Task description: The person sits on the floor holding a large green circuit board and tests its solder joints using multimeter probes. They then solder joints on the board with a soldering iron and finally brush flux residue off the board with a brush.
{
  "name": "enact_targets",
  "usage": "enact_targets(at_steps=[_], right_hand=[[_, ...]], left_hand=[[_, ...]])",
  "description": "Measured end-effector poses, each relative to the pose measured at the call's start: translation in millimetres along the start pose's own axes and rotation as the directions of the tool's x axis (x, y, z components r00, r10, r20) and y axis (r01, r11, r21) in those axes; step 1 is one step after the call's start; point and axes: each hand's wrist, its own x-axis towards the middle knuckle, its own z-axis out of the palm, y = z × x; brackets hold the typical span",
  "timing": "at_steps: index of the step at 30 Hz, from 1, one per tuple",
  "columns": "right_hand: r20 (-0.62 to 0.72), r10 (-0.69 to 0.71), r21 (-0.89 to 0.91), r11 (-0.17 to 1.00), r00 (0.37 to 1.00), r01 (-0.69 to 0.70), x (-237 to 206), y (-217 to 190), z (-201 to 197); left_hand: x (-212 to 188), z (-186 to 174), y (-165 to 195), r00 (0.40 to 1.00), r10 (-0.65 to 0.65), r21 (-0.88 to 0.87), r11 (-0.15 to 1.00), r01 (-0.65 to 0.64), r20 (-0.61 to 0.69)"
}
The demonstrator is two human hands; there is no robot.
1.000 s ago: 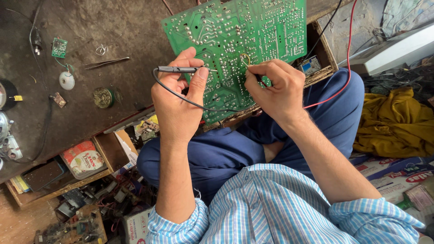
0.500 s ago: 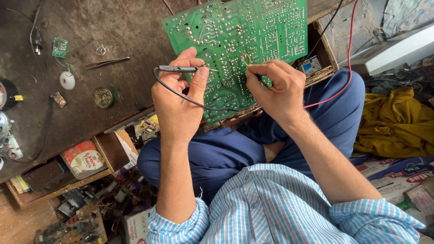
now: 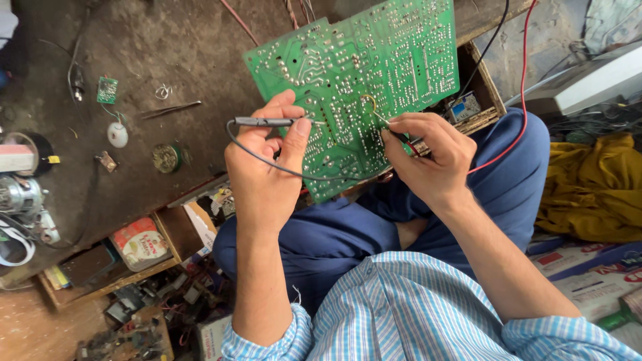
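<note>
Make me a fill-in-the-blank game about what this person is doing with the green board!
1. The left hand holds a thin black probe against the big ______ circuit board.
2. The right hand pinches a second probe, and a ______ wire runs from that side over the knee.
3. The person's trousers are ______.
4. A crumpled ______ cloth lies beside the person's right knee.

Missing words: green, red, blue, yellow
</note>
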Motion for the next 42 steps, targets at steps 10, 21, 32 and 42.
enact_targets(at_steps=[10, 21, 32, 42], right_hand=[[-0.045, -0.004, -0.032, 0.999, 0.999, 0.003, 14.4, 17.7, -19.6], [-0.086, -0.018, 0.076, 0.997, 0.996, 0.025, 15.1, 37.7, -39.8], [-0.081, -0.029, 0.097, 0.995, 0.996, 0.037, 15.4, 43.9, -60.4], [-0.093, -0.043, 0.113, 0.992, 0.995, 0.054, 12.1, 47.5, -69.6]], left_hand=[[-9.1, 30.0, 30.4, 0.992, -0.125, -0.14, 0.983, 0.119, -0.036], [-18.6, 51.9, 48.9, 0.993, -0.114, -0.132, 0.985, 0.108, -0.037], [-28.7, 73.7, 73.0, 0.994, -0.097, -0.021, 0.995, 0.096, -0.055], [-40.3, 86.1, 81.1, 0.997, -0.055, -0.027, 0.998, 0.053, -0.057]])
